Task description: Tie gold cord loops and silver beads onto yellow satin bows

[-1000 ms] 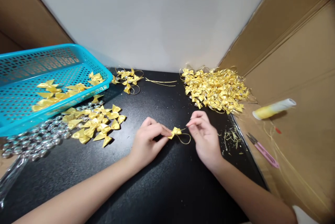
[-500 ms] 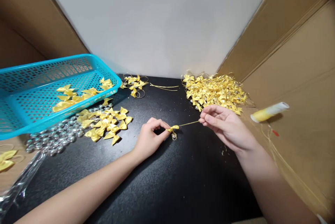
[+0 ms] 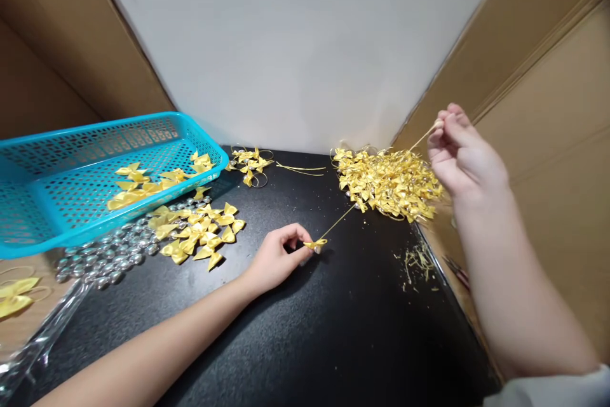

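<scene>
Left hand (image 3: 283, 261): grip pinched onto one end of a yellow bow (image 3: 315, 244), right of the blue basket (image 3: 88, 172) and nearer the wearer. Small silver bead (image 3: 318, 251) just under that bow. Right hand (image 3: 464, 156): raised, far right of the basket, grip closed on the end of a gold cord (image 3: 339, 223); cord runs straight down to the bow and looks taut. Can't tell how it's fixed there, too small.

Handling, my read: bow is very light, soft, satin-looking, a bit slick, would crease easily. Hold near its middle with a flat pinch, no crushing. Cord is thin and springy, probably slippery, so take it close to the end. Bead looks hard and smooth.

Edges: right edge of the worktop (image 3: 267, 343) runs past the cord scraps (image 3: 419, 264), well right of the basket, right forearm (image 3: 505, 267) just beside it. White wall (image 3: 295, 45) bounds the back, behind the basket. Big bow pile (image 3: 388, 181) sits far right of the basket, behind the cord in view; its loops could snag. Loose bows (image 3: 203, 232) and bead heap (image 3: 114, 251) lie along the basket's near side, apart from the left hand. Best room to move: near stretch of worktop, right of the basket, between the forearms
</scene>
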`<state>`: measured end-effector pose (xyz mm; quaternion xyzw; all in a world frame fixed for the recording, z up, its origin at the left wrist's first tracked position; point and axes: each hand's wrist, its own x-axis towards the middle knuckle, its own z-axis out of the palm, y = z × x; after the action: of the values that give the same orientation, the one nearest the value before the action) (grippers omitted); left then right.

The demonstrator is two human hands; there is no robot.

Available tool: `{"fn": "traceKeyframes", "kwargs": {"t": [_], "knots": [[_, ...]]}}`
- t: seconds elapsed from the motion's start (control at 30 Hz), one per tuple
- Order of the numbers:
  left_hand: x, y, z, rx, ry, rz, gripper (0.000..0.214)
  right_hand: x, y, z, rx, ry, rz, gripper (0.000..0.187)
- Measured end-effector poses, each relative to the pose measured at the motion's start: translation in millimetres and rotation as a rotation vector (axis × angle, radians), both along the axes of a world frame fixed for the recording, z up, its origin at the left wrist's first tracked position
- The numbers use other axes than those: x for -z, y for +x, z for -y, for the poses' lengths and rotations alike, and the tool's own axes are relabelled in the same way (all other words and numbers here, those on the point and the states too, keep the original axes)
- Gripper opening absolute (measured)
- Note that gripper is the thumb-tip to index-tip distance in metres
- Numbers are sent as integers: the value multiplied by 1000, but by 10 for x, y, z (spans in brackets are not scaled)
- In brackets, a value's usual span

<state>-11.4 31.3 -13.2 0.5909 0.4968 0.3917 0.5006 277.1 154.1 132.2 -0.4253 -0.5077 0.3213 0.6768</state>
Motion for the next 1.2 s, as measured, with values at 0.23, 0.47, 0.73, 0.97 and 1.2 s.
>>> {"fn": "traceKeyframes", "kwargs": {"t": [0.23, 0.47, 0.73, 0.97, 1.2], "knots": [[-39, 15, 77, 187, -240, 472, 7, 370, -43, -220, 9, -153, -282, 7], [-19, 21, 68, 75, -489, 844, 12, 787, -105, -257, 120, -188, -265, 13], [-29, -31, 36, 23, -562, 814, 28, 1170, -52, -302, 177, -246, -234, 23], [-17, -29, 23, 12, -560, 771, 30, 1253, -17, -292, 230, -247, -206, 23], [-41, -44, -6, 24, -547, 783, 23, 1224, -35, -270, 278, -180, -155, 21]]}}
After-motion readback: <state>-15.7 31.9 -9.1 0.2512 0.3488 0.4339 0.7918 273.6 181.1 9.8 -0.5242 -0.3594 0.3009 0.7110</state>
